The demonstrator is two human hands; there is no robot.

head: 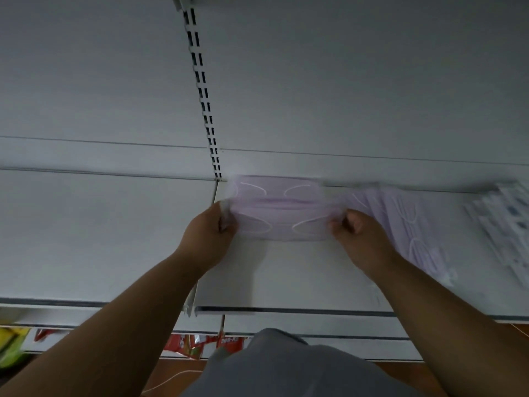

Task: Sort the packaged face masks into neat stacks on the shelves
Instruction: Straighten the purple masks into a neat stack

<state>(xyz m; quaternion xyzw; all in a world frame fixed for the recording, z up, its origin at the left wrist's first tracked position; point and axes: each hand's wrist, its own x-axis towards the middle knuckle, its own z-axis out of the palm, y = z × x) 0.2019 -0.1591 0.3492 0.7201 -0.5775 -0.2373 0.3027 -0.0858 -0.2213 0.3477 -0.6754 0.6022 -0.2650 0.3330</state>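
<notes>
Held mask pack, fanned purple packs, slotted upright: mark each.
held mask pack (279,209), head view, middle of its purple front
fanned purple packs (406,224), head view, middle of the spread pile
slotted upright (201,90), head view, mid-length of the slotted strip

The held mask pack (277,209) is pale lilac with white ear-loop curves; the fanned mask packs (406,224) beside it match. The far-right packs (503,224) are white with grey-blue marks. The shelf (286,279) is pale grey, its slotted upright (204,104) white with black slots. The lower packets (189,346) are red.
</notes>
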